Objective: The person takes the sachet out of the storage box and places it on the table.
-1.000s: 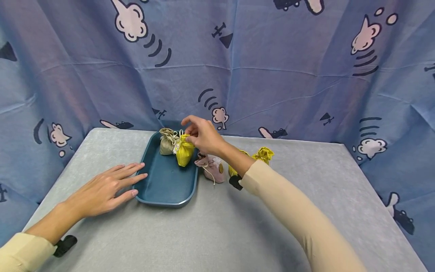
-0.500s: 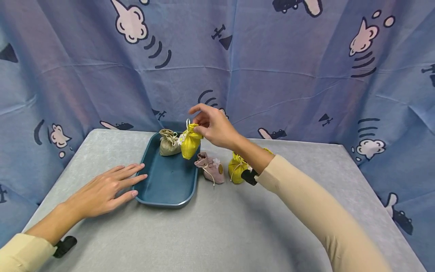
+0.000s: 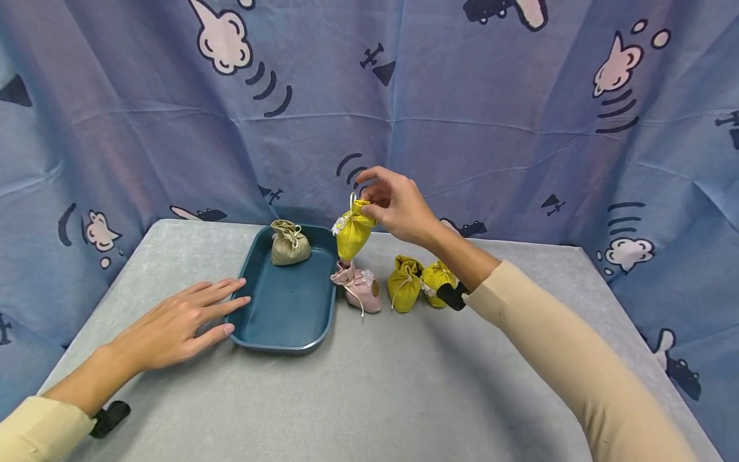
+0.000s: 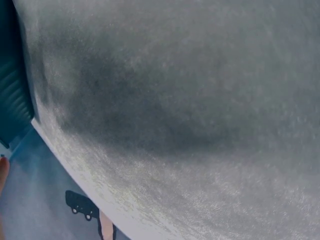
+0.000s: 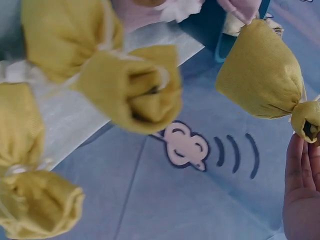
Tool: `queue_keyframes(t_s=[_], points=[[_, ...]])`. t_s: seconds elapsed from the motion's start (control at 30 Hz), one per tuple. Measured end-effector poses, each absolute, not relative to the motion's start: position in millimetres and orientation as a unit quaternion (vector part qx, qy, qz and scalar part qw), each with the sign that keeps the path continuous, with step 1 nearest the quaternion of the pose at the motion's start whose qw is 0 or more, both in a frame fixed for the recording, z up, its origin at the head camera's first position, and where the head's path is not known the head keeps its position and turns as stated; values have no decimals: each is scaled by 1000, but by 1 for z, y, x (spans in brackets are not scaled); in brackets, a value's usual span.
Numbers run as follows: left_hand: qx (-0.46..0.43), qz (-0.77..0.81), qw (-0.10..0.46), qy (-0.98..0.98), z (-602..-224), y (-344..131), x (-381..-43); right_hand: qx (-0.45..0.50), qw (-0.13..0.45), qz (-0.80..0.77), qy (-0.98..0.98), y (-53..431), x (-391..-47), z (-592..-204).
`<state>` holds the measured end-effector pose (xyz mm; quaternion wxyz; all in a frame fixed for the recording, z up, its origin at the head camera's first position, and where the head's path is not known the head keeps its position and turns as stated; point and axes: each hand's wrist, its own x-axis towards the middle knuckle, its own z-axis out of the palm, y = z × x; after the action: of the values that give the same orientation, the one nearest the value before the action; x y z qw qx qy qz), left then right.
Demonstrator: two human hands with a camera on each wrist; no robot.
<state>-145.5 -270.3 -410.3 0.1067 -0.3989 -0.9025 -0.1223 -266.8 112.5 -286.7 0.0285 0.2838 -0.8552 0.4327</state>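
Observation:
My right hand pinches a yellow drawstring pouch by its gathered neck. The pouch hangs in the air just past the right rim of a blue tray, above a pink pouch on the table. In the right wrist view the held pouch dangles from the fingertips. My left hand lies with spread, straight fingers at the tray's left rim. A beige pouch sits in the tray's far left part.
Two more yellow pouches, one nearer the tray and one farther right, stand right of the pink one on the grey table. A patterned blue curtain hangs behind the table.
My right hand has lifted the yellow pouch from inside the tray and carried it right, past the rim. The left hand has stayed where it was.

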Motion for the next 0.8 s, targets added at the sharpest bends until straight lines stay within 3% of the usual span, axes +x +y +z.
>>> queue_keyframes(t_s=[0.43, 0.8], points=[[-395, -123, 108, -904, -411, -271, -145, 266, 52, 436, -858, 141, -273, -294], [-392, -124, 103, -906, -411, -271, -145, 234, 35, 402, -885, 151, -279, -314]])
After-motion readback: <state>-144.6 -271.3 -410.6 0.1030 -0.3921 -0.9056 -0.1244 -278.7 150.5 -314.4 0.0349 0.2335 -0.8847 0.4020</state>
